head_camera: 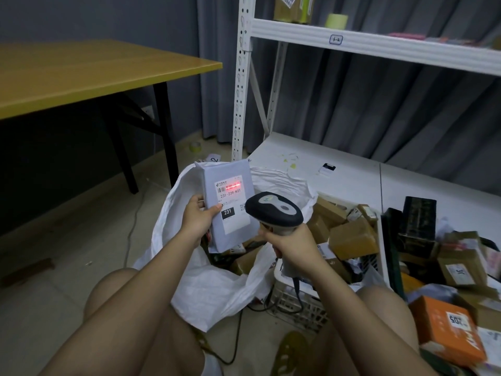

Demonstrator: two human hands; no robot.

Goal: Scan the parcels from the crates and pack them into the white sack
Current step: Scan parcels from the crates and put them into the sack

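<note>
My left hand [197, 217] grips a grey flat parcel [217, 183] by its left edge and holds it upright above the open white sack [206, 291]. The parcel's white label faces me, and a red scan line glows across its barcode. My right hand [290, 246] grips the handle of a black and grey barcode scanner [273, 210], whose head points at the label. Several brown parcels lie inside the sack's mouth. A white crate [301, 302] full of brown boxes stands just right of the sack.
More boxes are piled at the right, among them an orange one [447, 329] and dark ones [414, 221]. A white metal shelf rack [244, 90] stands behind, and a yellow-topped table [81, 74] at the left. The scanner cable runs across the floor between my knees.
</note>
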